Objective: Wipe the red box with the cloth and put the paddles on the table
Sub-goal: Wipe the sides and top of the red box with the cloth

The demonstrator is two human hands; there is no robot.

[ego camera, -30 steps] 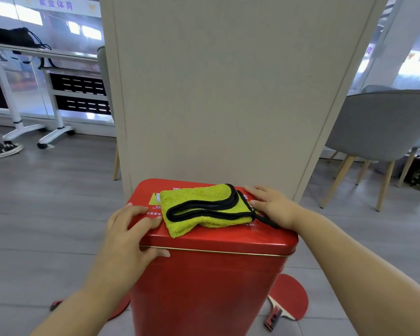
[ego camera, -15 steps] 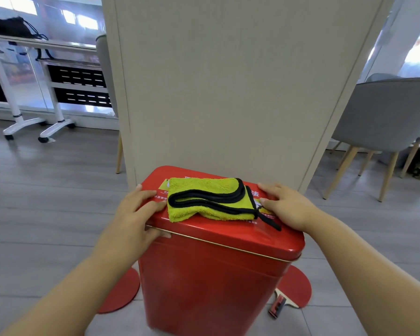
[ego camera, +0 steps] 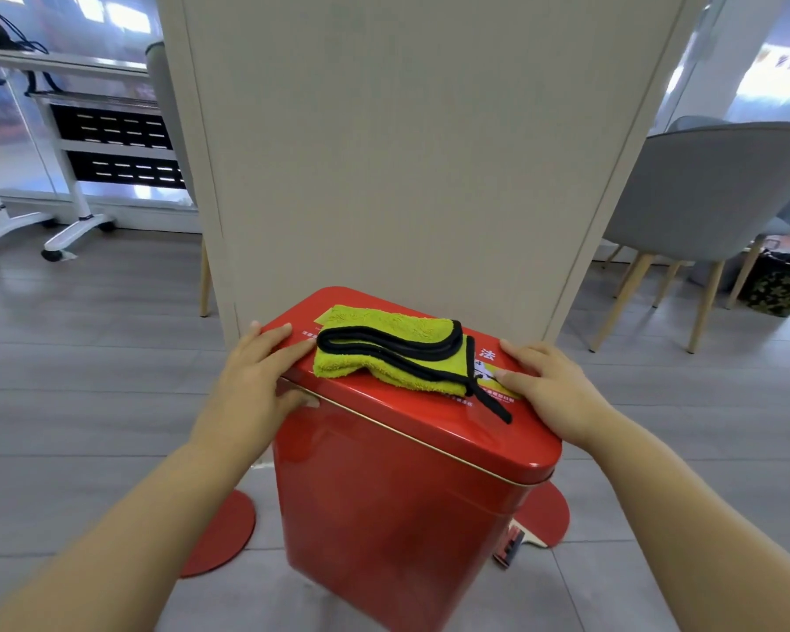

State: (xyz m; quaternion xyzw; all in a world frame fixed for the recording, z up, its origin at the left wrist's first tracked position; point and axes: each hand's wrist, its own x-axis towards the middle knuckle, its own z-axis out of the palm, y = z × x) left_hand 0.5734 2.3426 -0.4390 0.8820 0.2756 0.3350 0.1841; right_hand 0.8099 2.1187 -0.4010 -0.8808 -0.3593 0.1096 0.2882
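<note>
Grey plank floor lies open on both sides of the red box [ego camera: 407, 517], which stands upright just before a beige panel [ego camera: 420, 152], lid on, contents hidden. Our left hand [ego camera: 256, 380] pinches the lid's left edge, thumb under the rim; our right hand [ego camera: 553, 385] rests flat on its right end. Between them the folded yellow-green cloth [ego camera: 384, 353] lies along the lid's long axis, far left to near right. On the floor at the box's foot lie the left paddle [ego camera: 222, 533] and right paddle [ego camera: 543, 522].

The red box [ego camera: 397, 517] hides part of the left paddle [ego camera: 222, 535] and most of the right paddle [ego camera: 550, 517].
</note>
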